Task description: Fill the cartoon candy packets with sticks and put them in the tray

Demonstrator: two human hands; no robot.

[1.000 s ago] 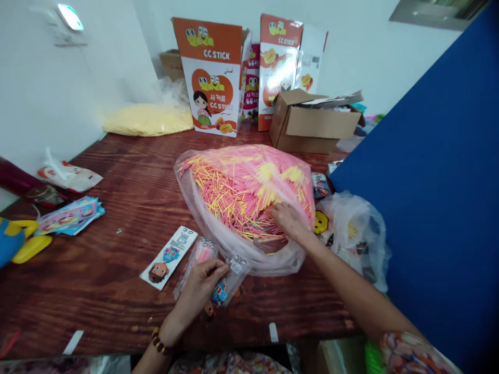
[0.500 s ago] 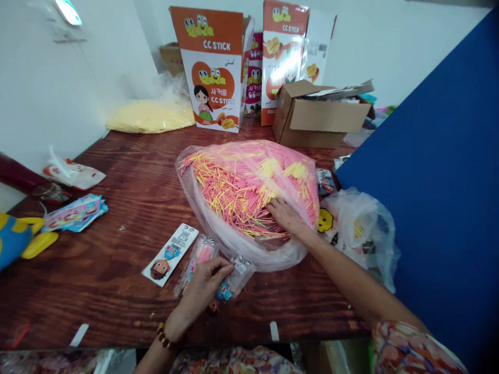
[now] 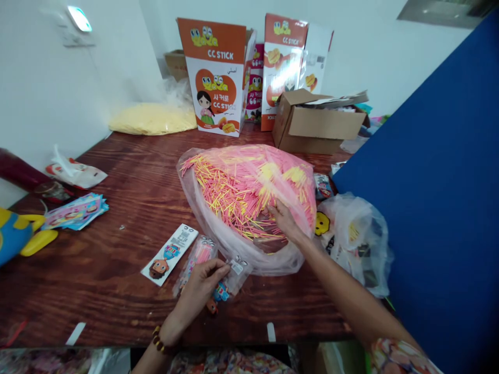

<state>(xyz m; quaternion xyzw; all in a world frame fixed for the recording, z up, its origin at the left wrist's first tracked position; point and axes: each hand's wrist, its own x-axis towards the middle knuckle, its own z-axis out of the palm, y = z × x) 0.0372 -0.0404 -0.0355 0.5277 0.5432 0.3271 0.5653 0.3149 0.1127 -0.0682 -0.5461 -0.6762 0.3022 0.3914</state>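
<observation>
Barely shifted since half a second back: right hand (image 3: 284,221) nudged a touch further up into the heap, left hand (image 3: 200,283) planted in the same spot. Nearest the table edge, left hand, beaded bracelet at the wrist, resting on a small clear packet (image 3: 230,278) with a cartoon figure showing through, fingertips curled down and pinching its upper edge against the wooden table (image 3: 128,171). Just beside it, to the left, a second clear packet (image 3: 197,257) filled with pink sticks, then a printed card (image 3: 169,254) lying flat with an orange cartoon face. Further in, right hand reaching inside the open mouth of a big clear bag (image 3: 234,244), fingers loosely spread and pressed onto the pink and yellow sticks (image 3: 241,182); whether any are gripped, cannot tell. Right of the bag, a crumpled plastic bag (image 3: 360,234) with a yellow smiley beside it, up against a blue panel (image 3: 429,182). Off left, a fan of colourful cards (image 3: 76,210). At the far end, a brown carton (image 3: 317,122), tall orange "CC STICK" boxes (image 3: 216,78), a yellow heap (image 3: 154,118) by the wall.
</observation>
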